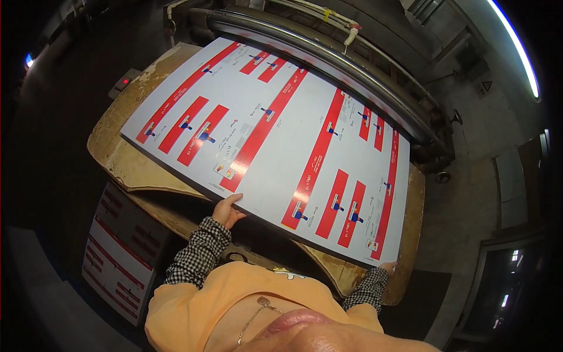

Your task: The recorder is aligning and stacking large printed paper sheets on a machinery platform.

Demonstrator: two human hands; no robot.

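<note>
Head view, looking down over my chest and both forearms, which wear black-and-white checked sleeves under an orange top. My left hand (227,209) grips the near edge of a large white printed sheet (275,138), thumb on top and fingers curled underneath, pinching the sheet between them. My right hand (387,268) is at the sheet's near right corner; only a small part of it shows past the edge, so I cannot tell how its fingers are set, though it touches the sheet there.

The sheet is wide and flat, covered with long red bands and small blue marks in repeating panels. It lies slanted across the picture, its far edge up against a long grey metal roller (328,61) that runs diagonally along the top of the machine (375,41) behind it. Under the sheet is a worn brown wooden board (126,155), chipped and pale at its edges, showing on the left side and below the near edge between my hands.

Lower left, beside my left elbow and well below the board, stands a stack of similar printed sheets (117,258) with red bands. A small box with a red light (124,81) sits at the board's far left corner. A bright strip lamp (519,50) curves along the upper right rim. The surrounding floor is dark.
</note>
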